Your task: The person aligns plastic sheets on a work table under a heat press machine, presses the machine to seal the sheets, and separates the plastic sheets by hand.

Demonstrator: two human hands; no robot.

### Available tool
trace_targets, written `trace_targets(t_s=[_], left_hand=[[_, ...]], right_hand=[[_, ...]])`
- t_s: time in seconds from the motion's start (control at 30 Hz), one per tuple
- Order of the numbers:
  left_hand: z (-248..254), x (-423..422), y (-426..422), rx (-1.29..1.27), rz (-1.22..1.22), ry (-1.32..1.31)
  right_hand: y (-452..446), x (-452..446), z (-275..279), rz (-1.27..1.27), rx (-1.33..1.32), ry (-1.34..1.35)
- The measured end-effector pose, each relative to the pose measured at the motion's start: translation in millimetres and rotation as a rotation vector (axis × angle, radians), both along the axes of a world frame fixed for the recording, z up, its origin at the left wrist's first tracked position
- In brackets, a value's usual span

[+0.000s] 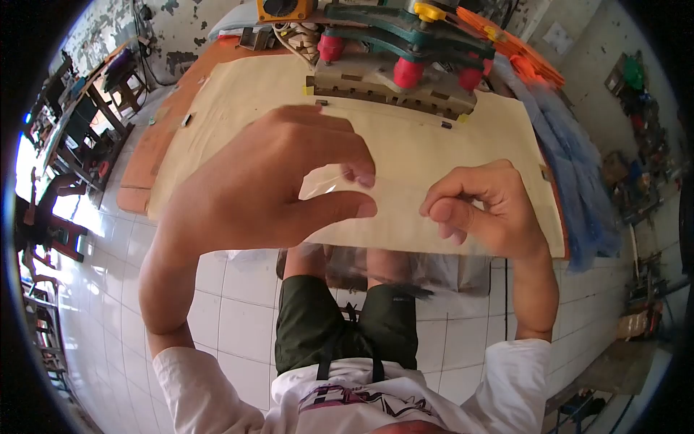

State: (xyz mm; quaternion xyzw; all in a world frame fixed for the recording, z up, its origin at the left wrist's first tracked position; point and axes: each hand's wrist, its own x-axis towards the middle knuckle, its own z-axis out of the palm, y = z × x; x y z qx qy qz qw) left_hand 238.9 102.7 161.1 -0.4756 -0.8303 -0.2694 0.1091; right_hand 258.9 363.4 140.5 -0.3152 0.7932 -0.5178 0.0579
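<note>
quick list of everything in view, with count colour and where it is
clear film: one piece visible, colourless, by the left hand
table: one, orange-brown, in front
sheet: one, cream, on the table
metal block: one, grey, far side of the sheet
frame: one, dark green, at the block
feet: three visible, red, under the frame
knob: one, yellow, atop the frame
box: one, yellow and black, far edge
plastic: uncounted, bluish, right edge
floor: one, white tiles, below
side clutter: uncounted, mixed colours, too blurred
shorts: one pair, dark green, below the table
shirt: one, white, bottom
hands: two, bare, left and right above the sheet
</note>
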Motion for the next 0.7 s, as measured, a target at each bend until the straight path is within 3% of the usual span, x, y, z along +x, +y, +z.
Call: trace_targets(t_s=[0.03,0.27,0.33,0.7], left_hand=[[-2,-2,0,0.055,-0.077,-0.162],[-1,6,1,0.263,-0.102,-0.399],[2,9,1,0.271,-0.063,-0.575],[-2,12,15,0.291,-0.027,-0.669]], right_hand=[[0,1,0,0.027,-0.025,-0.001],[8,6,4,0.024,-0.051,-0.017],[9,9,5,0.015,-0.035,0.004],[-3,8,5,0.045,-0.035,-0.015]])
